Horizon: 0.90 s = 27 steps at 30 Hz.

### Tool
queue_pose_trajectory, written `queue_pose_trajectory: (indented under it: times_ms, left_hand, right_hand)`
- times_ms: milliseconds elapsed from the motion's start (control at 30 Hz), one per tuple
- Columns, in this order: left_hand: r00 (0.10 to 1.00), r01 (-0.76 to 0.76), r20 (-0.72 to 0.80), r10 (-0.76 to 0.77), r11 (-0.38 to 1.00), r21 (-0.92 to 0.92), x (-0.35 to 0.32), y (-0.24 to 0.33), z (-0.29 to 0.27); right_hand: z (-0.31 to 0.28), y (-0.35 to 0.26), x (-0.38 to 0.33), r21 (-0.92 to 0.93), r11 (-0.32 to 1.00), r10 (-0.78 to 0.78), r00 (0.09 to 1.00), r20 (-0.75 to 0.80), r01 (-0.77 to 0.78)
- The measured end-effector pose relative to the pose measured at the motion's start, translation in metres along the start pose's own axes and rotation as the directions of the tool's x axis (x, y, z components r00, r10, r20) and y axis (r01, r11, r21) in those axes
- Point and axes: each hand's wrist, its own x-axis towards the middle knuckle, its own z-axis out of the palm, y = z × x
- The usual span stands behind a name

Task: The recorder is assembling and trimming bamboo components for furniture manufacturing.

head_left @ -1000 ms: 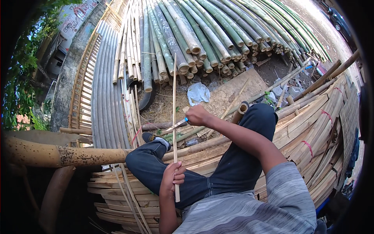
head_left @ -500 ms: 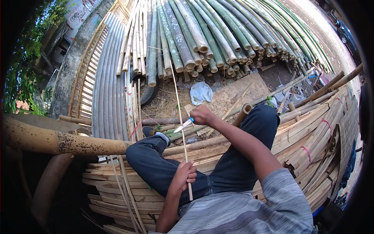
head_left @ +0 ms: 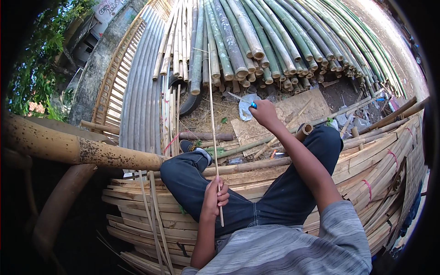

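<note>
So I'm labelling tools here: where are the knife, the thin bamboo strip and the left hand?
knife (head_left: 242,99): head view, on its blade.
thin bamboo strip (head_left: 211,114): head view, mid-length.
left hand (head_left: 214,197): head view, on the knuckles.

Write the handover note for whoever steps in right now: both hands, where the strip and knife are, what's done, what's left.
Left hand: shut on the thin bamboo strip near its lower end, over the lap; the strip points up and away toward the stacked bamboo poles.
Right hand: arm stretched forward, shut on the knife, blade pointing left, clear of the strip.
Seat: a pile of split bamboo slats.
Done: cannot tell how far the strip has been shaved.
Left: judging by the pose, probably bring the knife back to the strip for another pass.
</note>
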Motion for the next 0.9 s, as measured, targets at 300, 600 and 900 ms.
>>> queue_pose_trajectory:
  times_ms: [300, 600, 900]
  left_hand:
    - [0.969, 0.143, 0.247, -0.012, 0.843, -0.518, 0.016, -0.003, -0.025]
    - [0.852, 0.414, 0.524, -0.016, 0.633, -0.654, 0.026, -0.005, -0.013]
    - [0.972, 0.146, 0.222, -0.08, 0.943, -0.298, 0.04, -0.006, 0.014]
  right_hand:
    - [0.001, -0.007, -0.007, 0.147, 0.989, -0.017, 0.987, 0.157, -0.007]
    - [-0.037, -0.073, -0.033, 0.13, 0.954, -0.3, 0.838, 0.456, 0.271]
    - [-0.018, -0.078, -0.092, 0.213, 0.929, -0.37, 0.71, 0.599, 0.303]
